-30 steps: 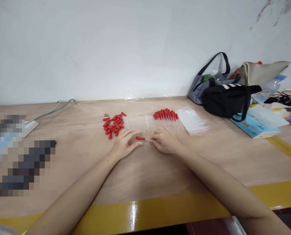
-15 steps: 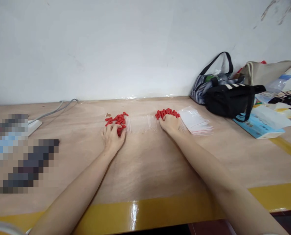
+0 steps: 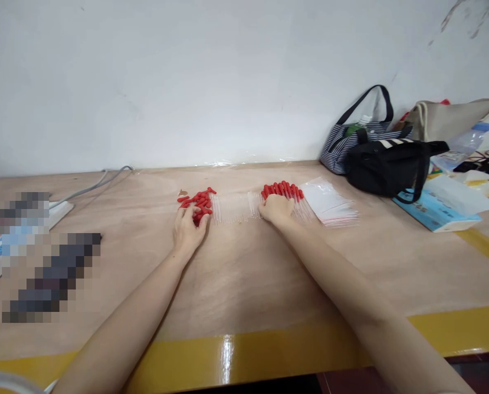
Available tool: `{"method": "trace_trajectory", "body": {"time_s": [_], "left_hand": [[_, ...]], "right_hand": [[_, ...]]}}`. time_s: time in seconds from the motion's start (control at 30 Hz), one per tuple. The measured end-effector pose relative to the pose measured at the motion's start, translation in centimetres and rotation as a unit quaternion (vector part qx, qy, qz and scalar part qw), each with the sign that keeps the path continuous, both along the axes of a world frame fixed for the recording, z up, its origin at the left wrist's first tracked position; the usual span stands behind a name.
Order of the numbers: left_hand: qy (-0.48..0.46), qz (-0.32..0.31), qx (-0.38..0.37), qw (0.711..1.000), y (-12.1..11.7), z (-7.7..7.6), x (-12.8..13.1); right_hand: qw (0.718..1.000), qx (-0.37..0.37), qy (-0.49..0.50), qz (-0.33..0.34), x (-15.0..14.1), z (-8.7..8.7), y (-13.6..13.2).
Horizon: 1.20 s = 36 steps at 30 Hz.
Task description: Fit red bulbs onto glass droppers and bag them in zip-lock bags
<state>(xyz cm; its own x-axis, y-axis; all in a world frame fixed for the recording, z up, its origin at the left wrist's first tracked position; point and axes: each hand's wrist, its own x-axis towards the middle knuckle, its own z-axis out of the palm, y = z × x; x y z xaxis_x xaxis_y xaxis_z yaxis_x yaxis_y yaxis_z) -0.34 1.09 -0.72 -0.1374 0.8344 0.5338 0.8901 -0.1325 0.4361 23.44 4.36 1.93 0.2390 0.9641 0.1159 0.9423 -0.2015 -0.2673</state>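
Note:
A pile of small red rubber-looking bulbs (image 3: 203,200) lies on the table. My left hand (image 3: 187,227) rests at its near edge, fingers and thumb curled around a few bulbs. To the right, thin clear tubes (image 3: 231,209) lie side by side in a row. Beyond my right hand (image 3: 277,209) is a row of tubes tipped with red bulbs (image 3: 283,189). That hand is closed over the near left part of this row; its fingertips are hidden, so what they grip does not show.
Clear flat plastic bags (image 3: 330,202) are stacked right of the tubes. Farther right are a striped bag (image 3: 334,148), a black bag (image 3: 386,167) and a blue tissue pack (image 3: 437,210). A power strip (image 3: 59,214) with a grey cable and blurred-out items lie at left.
My right hand has shifted slightly left and toward me, uncovering more of the red-tipped tubes. My left hand stays at the pile with its fingers a little more curled.

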Motion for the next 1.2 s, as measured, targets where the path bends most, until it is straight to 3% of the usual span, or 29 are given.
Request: {"method": "trace_trajectory", "body": {"time_s": [0.2, 0.37, 0.63, 0.77, 0.87, 0.97, 1.03, 1.1, 1.2], "left_hand": [[0.069, 0.012, 0.018, 0.997, 0.5, 0.1, 0.1], [0.118, 0.013, 0.036, 0.992, 0.9, 0.2, 0.3], [0.119, 0.001, 0.052, 0.992, 1.2, -0.1, 0.4], [0.095, 0.001, 0.07, 0.993, 1.1, 0.1, 0.4], [0.054, -0.019, 0.091, 0.994, 0.8, 0.6, 0.5], [-0.026, -0.106, 0.107, 0.988, -0.2, 1.0, 1.6], [-0.116, -0.173, 0.083, 0.974, -1.3, 1.1, 2.9], [-0.238, -0.228, 0.009, 0.944, -2.4, 0.8, 4.5], [-0.391, -0.289, -0.093, 0.869, -3.5, 0.3, 6.3]], "right_hand": [[0.999, -0.049, 0.02, -0.011, -0.3, 0.8, 0.5], [0.999, -0.03, 0.023, 0.002, -0.3, 0.8, 0.3], [0.991, 0.12, 0.034, 0.054, 0.8, 0.5, -3.0], [0.985, 0.152, 0.02, 0.076, 2.0, 0.3, -5.4], [0.987, 0.143, 0.021, 0.07, 2.6, 0.6, -7.2], [0.986, 0.144, 0.045, 0.069, 3.0, 0.8, -8.2], [0.98, 0.154, 0.065, 0.109, 3.2, 0.5, -8.4], [0.967, 0.167, 0.083, 0.171, 3.3, -0.2, -8.3], [0.945, 0.186, 0.118, 0.243, 3.2, -1.6, -8.1]]}}
